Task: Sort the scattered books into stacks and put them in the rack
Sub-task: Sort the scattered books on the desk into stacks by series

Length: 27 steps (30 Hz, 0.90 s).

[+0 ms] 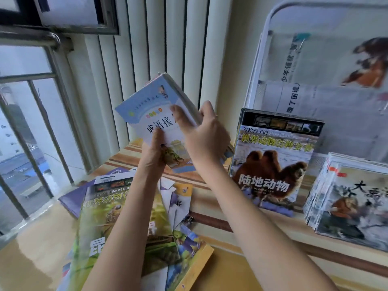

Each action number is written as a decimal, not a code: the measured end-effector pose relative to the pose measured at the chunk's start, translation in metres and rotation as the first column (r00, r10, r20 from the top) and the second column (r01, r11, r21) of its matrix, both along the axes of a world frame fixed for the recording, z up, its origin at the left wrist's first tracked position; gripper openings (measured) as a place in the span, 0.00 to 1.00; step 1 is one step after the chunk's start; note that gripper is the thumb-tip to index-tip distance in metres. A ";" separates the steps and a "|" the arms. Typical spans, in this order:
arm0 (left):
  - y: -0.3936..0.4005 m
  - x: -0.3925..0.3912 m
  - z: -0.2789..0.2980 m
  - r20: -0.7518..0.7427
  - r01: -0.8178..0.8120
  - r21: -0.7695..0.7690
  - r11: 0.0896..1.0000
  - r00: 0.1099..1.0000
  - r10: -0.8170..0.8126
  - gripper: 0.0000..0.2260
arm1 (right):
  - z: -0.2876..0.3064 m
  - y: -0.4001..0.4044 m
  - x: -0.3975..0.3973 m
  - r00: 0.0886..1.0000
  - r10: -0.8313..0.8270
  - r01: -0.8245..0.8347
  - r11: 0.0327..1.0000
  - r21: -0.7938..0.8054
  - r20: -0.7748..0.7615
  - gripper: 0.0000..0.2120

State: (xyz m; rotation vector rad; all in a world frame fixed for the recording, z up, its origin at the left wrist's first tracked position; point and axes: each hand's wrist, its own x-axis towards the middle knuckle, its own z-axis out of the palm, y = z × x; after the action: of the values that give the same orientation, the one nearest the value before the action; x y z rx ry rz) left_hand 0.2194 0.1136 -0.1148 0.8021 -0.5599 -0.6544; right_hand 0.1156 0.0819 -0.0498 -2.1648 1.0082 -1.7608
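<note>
Both grips are on the pale blue book stack (155,114): my left hand (154,152) pinches its lower edge, my right hand (204,133) clasps its right side, lifted above the scattered books (126,217). I judge I'm squaring a stack; next it goes beside the camel book (273,164) on the rack (270,26).

Two bare forearms are seen, with no sleeve shown anywhere along their visible length. No ring is seen on the left hand (154,153) or the right hand (204,136), and no watch or band is worn at either wrist. The thumbnails are kept short and unpainted.
</note>
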 end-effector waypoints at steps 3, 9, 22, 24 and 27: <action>0.016 -0.032 0.023 0.172 -0.003 0.052 0.999 0.985 -0.006 0.40 | -0.002 0.004 -0.043 0.989 0.032 -0.052 0.989 0.136 0.143 0.32; 0.040 -0.135 0.049 0.386 -0.039 0.062 0.997 0.922 0.012 0.13 | -0.018 0.021 -0.145 0.886 -0.004 -0.135 0.954 0.268 0.463 0.25; 0.067 -0.298 -0.030 0.512 0.141 0.142 0.980 0.836 -0.195 0.22 | -0.094 0.052 -0.321 0.879 -0.009 -0.212 0.888 0.408 0.477 0.10; 0.067 -0.296 -0.027 0.523 0.168 0.162 0.972 0.821 -0.229 0.25 | -0.094 0.051 -0.326 0.860 0.053 -0.295 0.863 0.410 0.508 0.04; 0.064 -0.292 -0.025 0.496 0.196 0.175 0.965 0.829 -0.259 0.31 | -0.090 0.049 -0.326 0.817 0.133 -0.406 0.824 0.396 0.561 0.12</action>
State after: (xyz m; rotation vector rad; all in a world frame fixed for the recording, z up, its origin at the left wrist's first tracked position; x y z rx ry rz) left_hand -0.0729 0.1775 -0.1393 1.0405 -1.1321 -0.6957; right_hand -0.2102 0.1310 -0.1394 -1.3333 0.8266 -1.5739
